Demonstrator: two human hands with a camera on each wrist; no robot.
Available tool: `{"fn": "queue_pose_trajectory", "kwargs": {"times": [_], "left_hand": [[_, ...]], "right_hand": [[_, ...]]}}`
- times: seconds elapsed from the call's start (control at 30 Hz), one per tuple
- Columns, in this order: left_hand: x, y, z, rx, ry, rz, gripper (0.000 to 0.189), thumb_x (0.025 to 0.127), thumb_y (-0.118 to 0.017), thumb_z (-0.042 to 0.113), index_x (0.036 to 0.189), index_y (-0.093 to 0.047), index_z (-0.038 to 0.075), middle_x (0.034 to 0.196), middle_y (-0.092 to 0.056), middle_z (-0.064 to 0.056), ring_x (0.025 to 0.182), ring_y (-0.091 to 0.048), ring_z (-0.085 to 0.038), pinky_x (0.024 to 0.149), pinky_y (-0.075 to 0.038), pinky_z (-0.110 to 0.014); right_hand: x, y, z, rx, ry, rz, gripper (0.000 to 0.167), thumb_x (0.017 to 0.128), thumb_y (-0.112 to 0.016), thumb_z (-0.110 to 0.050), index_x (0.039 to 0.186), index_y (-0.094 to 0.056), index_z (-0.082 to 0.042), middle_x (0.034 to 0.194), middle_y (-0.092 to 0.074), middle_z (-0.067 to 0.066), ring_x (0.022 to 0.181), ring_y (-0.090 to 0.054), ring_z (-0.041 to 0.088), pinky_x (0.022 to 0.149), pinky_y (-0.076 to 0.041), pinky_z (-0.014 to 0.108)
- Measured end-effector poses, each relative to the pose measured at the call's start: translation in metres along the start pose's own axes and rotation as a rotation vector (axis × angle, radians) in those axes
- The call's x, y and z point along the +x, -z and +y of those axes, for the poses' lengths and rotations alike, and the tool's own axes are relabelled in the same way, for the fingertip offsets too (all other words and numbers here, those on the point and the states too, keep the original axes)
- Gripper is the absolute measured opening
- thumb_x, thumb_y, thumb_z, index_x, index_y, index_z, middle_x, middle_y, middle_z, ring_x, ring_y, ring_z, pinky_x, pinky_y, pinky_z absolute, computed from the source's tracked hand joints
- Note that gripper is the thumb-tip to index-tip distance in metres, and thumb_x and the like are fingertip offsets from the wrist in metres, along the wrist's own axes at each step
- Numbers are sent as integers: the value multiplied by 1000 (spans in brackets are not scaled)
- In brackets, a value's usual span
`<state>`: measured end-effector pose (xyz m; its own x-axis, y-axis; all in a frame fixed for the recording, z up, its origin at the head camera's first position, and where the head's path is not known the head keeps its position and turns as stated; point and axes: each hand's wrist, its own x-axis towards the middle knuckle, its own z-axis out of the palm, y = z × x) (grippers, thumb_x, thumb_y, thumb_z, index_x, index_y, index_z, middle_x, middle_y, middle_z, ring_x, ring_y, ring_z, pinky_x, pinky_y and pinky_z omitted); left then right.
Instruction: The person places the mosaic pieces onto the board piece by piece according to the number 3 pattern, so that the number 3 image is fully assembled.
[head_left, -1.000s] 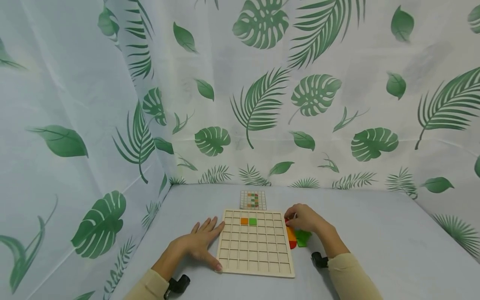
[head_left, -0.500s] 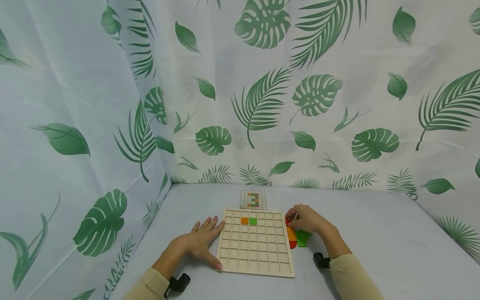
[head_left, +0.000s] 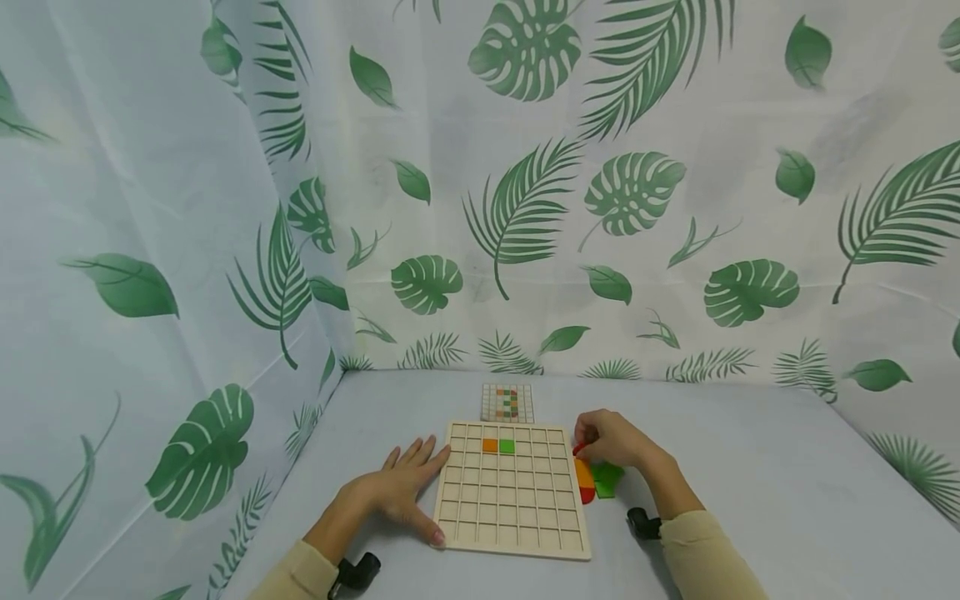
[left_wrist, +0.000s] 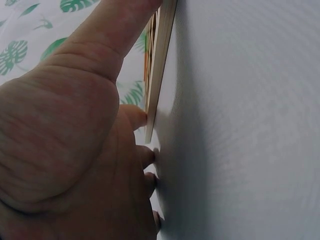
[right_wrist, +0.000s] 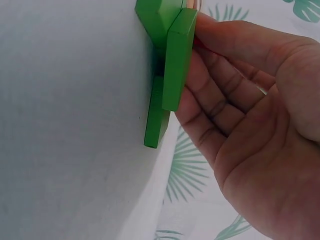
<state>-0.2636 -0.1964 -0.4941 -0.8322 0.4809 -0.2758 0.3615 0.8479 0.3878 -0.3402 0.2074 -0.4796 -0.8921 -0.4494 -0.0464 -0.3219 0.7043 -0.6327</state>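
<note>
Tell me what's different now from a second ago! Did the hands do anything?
Only a little: the right hand edged slightly to the right, away from the board, with its fingers at a red piece. Nothing newly grabbed or let go shows. The left hand stayed spread at the board's left edge, and the orange square, green square and small card look the same.

The grid board (head_left: 506, 500) looks like smooth, matt wood. Right of the board, green tiles (right_wrist: 179, 65) look smooth, faintly glossy; behind it hangs a creased cloth backdrop (head_left: 645, 192).
</note>
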Motion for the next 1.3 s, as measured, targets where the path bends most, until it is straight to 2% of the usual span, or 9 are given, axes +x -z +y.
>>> {"fn": "queue_pose_trajectory", "kwargs": {"times": [0.17, 0.3, 0.4, 0.5, 0.67, 0.83, 1.03, 1.3], "left_hand": [[0, 1, 2, 3, 9, 6, 140, 64, -86, 76, 169, -12, 21, 176, -2, -15, 164, 2, -36, 129, -1, -62], [0, 1, 3, 3, 14, 1, 140, 64, -86, 75, 169, -12, 20, 176, -2, -16, 163, 1, -37, 129, -1, -63], [-1, 1, 4, 6, 20, -3, 139, 64, -86, 75, 169, -12, 21, 176, -1, -15, 163, 2, -37, 129, 0, -62], [0, 0, 3, 10, 19, 1, 140, 64, -85, 76, 169, -12, 21, 176, -1, -15, 164, 2, -36, 130, 0, -62], [0, -1, 2, 11, 20, 7, 140, 63, -85, 77, 169, -12, 22, 176, -1, -14, 164, 2, -36, 130, 0, -61], [0, 0, 3, 10, 19, 8, 140, 63, -86, 76, 169, -13, 21, 176, -2, -14, 164, 1, -36, 130, -1, -62], [0, -3, 1, 8, 14, 4, 139, 64, -85, 77, 169, -13, 21, 176, -2, -15, 163, 1, -37, 129, 0, -63], [1, -2, 0, 17, 7, 9, 140, 64, -84, 78, 169, -12, 21, 176, -2, -15, 163, 2, -37, 129, -1, -63]], "right_hand": [[2, 2, -2, 8, -54, 25, 16, 92, -72, -1, 105, -78, -8, 88, -71, 3, 76, -60, 17, 68, -53, 30], [3, 0, -1, 21, -72, 63, 13, 93, -67, -1, 102, -75, -7, 88, -71, 3, 76, -62, 17, 70, -54, 30], [5, -1, 1, 39, -62, 90, 8, 94, -66, -2, 101, -68, -5, 89, -69, 5, 75, -65, 18, 71, -56, 31], [7, -2, 0, 64, -52, 104, 11, 95, -66, -2, 105, -64, -4, 93, -69, 7, 76, -68, 20, 73, -59, 33], [9, -1, -4, 60, -38, 124, 21, 96, -67, -5, 116, -70, -5, 93, -69, 7, 76, -68, 21, 74, -62, 34], [9, 1, -9, 78, 17, 182, 18, 99, -67, -6, 115, -73, 0, 92, -73, 10, 75, -71, 23, 70, -63, 32], [11, 0, -14, 50, 72, 227, 17, 97, -72, -7, 113, -77, -2, 93, -76, 2, 80, -70, 17, 72, -60, 31], [20, -8, -23, 96, 136, 175, 23, 95, -74, -5, 117, -77, 1, 100, -79, 5, 85, -72, 14, 77, -63, 32]]}}
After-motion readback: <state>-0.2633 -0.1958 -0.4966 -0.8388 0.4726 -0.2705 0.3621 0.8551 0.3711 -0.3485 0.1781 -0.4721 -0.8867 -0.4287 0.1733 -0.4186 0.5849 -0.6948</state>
